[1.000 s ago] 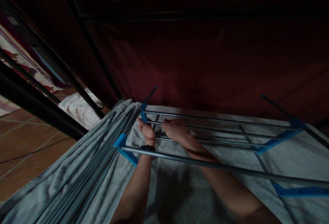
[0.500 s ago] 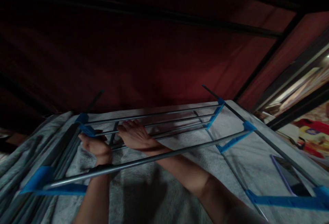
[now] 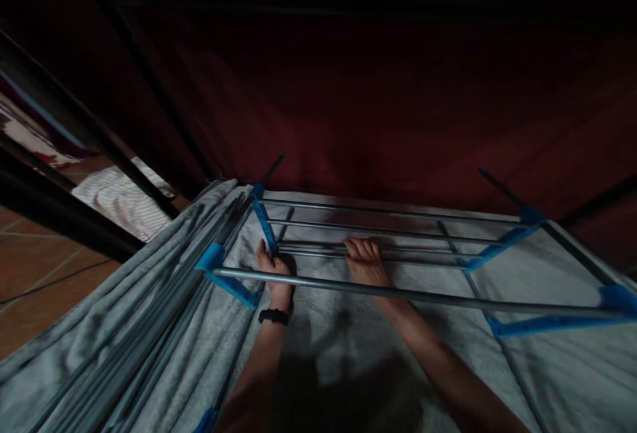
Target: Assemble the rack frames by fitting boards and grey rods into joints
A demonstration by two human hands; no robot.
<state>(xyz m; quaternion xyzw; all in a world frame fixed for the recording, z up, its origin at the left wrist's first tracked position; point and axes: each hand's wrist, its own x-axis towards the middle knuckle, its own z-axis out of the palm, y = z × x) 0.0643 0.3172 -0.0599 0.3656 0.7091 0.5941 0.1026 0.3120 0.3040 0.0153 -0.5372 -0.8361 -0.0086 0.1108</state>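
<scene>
A half-built rack frame of grey metal tubes (image 3: 398, 213) and blue plastic brackets stands on a grey fleece blanket. My left hand (image 3: 277, 277), with a black band on the wrist, is closed at the lower end of the left rear blue bracket (image 3: 265, 219), where tube ends meet it. Its fingertips are partly hidden. My right hand (image 3: 367, 263) is wrapped over one of the lower rear tubes (image 3: 418, 252), its knuckles on top. A front tube (image 3: 318, 282) crosses above both forearms, between a left front bracket (image 3: 231, 285) and a right front bracket (image 3: 547, 323).
Several loose grey tubes (image 3: 154, 327) lie bundled along the blanket's (image 3: 79, 347) left side. Behind the frame hangs a dark red curtain (image 3: 348, 121). Black bars (image 3: 144, 81) rise at the left, beyond which a striped cloth (image 3: 124, 197) lies on a tiled floor (image 3: 44, 260).
The view has turned left, bringing the floor into sight and losing the phone. My right hand has shifted to a lower rear tube. My left hand stays at the left rear bracket.
</scene>
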